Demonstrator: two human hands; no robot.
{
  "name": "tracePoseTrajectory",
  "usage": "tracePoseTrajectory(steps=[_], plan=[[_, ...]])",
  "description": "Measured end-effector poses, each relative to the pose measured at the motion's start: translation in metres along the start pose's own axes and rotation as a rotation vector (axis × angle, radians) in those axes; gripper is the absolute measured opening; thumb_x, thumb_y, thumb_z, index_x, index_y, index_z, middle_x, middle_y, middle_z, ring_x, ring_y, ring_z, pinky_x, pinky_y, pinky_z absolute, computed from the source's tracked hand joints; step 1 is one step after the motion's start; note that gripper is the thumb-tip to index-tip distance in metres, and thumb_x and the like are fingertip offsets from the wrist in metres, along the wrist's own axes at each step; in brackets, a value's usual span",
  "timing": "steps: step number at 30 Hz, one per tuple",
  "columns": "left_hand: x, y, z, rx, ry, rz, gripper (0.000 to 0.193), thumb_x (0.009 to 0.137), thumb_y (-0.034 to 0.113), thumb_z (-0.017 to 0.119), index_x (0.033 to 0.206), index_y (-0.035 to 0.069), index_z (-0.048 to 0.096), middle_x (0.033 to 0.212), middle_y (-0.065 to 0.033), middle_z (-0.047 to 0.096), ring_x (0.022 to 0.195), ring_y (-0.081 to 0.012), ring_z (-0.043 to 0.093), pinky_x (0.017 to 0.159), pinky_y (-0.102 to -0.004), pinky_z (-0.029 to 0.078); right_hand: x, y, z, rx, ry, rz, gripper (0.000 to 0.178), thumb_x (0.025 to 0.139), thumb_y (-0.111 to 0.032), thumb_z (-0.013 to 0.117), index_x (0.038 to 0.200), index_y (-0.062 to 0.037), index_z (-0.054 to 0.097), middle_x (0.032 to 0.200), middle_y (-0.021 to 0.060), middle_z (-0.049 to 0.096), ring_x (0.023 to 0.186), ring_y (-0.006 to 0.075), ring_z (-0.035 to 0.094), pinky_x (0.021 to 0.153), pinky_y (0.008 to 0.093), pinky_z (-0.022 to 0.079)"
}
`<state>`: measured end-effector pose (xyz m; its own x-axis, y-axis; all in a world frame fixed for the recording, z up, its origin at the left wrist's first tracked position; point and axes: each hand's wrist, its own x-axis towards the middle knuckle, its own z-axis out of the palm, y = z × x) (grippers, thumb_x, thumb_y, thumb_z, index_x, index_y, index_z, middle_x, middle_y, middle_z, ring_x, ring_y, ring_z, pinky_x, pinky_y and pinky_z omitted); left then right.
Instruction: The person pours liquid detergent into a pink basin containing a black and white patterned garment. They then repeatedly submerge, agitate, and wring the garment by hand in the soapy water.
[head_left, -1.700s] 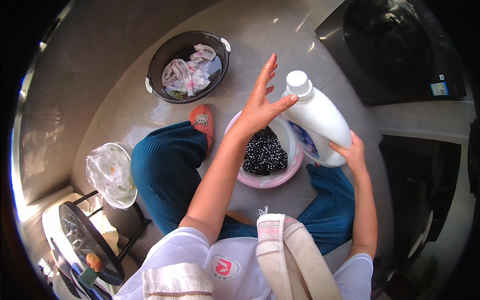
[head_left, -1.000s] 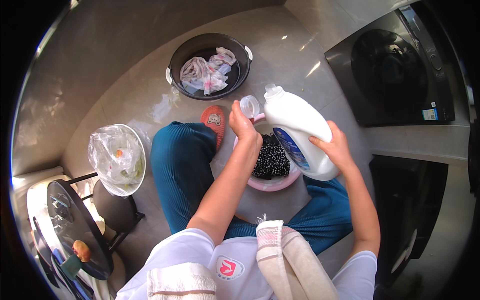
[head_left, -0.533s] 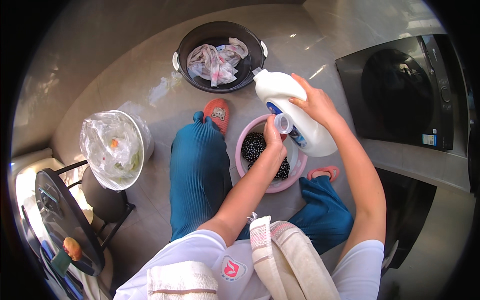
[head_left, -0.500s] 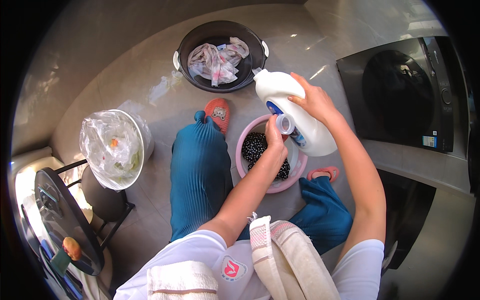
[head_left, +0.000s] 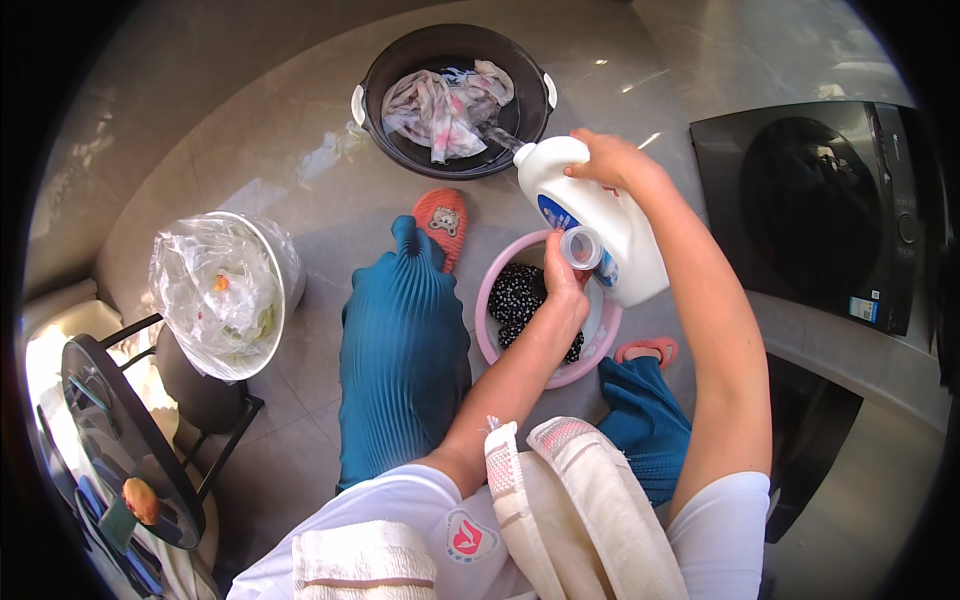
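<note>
My right hand point(head_left: 612, 160) is wrapped round the handle of a large white detergent bottle point(head_left: 637, 265), tilted with its mouth toward the far basin. A clear streak of liquid runs from the mouth into the dark round basin point(head_left: 420, 55), where a wet, pale cloth with pink patches point(head_left: 440, 112) lies. Closed on a clear round cap point(head_left: 580, 247), my left hand point(head_left: 565, 290) is against the bottle's near side; some of its fingers are hidden. Below both hands is a pink-rimmed basin point(head_left: 486, 335) holding black cloth with white specks point(head_left: 515, 296).
At left stands a white bin point(head_left: 290, 280) lined with a clear bag. Nearer is a black-framed stool or small table point(head_left: 120, 410) with an orange-brown item on it. A dark front-loading washing machine point(head_left: 800, 200) is at right. Towels point(head_left: 590, 500) hang over my chest.
The bottle's mouth now reaches closer to the dark basin's rim, and a longer stream of liquid shows. Both hands keep their holds. The view has shifted slightly.
</note>
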<state>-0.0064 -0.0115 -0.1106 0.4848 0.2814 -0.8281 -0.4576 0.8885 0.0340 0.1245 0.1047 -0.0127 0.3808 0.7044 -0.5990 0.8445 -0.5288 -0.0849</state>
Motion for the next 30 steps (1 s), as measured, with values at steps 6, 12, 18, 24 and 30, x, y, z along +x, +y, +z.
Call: tracePoseTrajectory(steps=[6,12,18,24,30], plan=[[0.0,0.003,0.006,-0.045,-0.022,-0.007,0.034,0.094,0.053,0.054,0.106,0.024,0.066,0.099,0.0029,0.071,0.091,-0.0154,0.063,0.086,-0.0351,0.047,0.015,-0.01,-0.012,-0.02,-0.062,0.016,0.069,0.085,-0.031,0.079,0.146,-0.0136,0.053,0.097,0.0165,0.075,0.065,0.026,0.07,0.06,0.0406,0.056],[-0.002,0.01,0.006,-0.082,-0.082,-0.039,0.042,0.093,0.053,0.055,0.123,0.024,0.061,0.108,0.0014,0.07,0.097,-0.0154,0.064,0.088,-0.035,0.046,0.027,-0.028,-0.022,-0.116,-0.096,0.023,0.066,0.083,-0.027,0.081,0.143,-0.0157,0.056,0.091,0.0146,0.074,0.061,0.0252,0.067,0.058,0.0407,0.055],[-0.008,0.017,0.005,-0.081,-0.134,-0.027,0.049,0.093,0.053,0.054,0.132,0.024,0.058,0.111,0.0,0.072,0.097,-0.0157,0.067,0.087,-0.0337,0.044,0.035,-0.044,-0.031,-0.215,-0.136,0.075,0.059,0.082,-0.026,0.083,0.136,-0.0187,0.061,0.097,0.0111,0.074,0.071,0.0246,0.07,0.065,0.0409,0.057],[-0.011,0.019,0.009,-0.1,-0.101,-0.029,0.042,0.094,0.051,0.051,0.125,0.023,0.061,0.105,-0.0008,0.071,0.086,-0.0175,0.063,0.082,-0.0346,0.047,0.037,-0.048,-0.033,-0.278,-0.138,0.093,0.061,0.082,-0.026,0.083,0.138,-0.0196,0.061,0.113,0.008,0.075,0.094,0.0248,0.074,0.081,0.0418,0.059],[-0.008,0.017,0.003,-0.092,-0.124,-0.035,0.054,0.093,0.052,0.054,0.138,0.024,0.056,0.115,0.0003,0.07,0.099,-0.0148,0.064,0.085,-0.0334,0.044,0.049,-0.058,-0.026,-0.428,-0.091,0.103,0.059,0.079,-0.022,0.084,0.135,-0.0219,0.063,0.115,0.006,0.074,0.099,0.0271,0.073,0.085,0.0435,0.058]])
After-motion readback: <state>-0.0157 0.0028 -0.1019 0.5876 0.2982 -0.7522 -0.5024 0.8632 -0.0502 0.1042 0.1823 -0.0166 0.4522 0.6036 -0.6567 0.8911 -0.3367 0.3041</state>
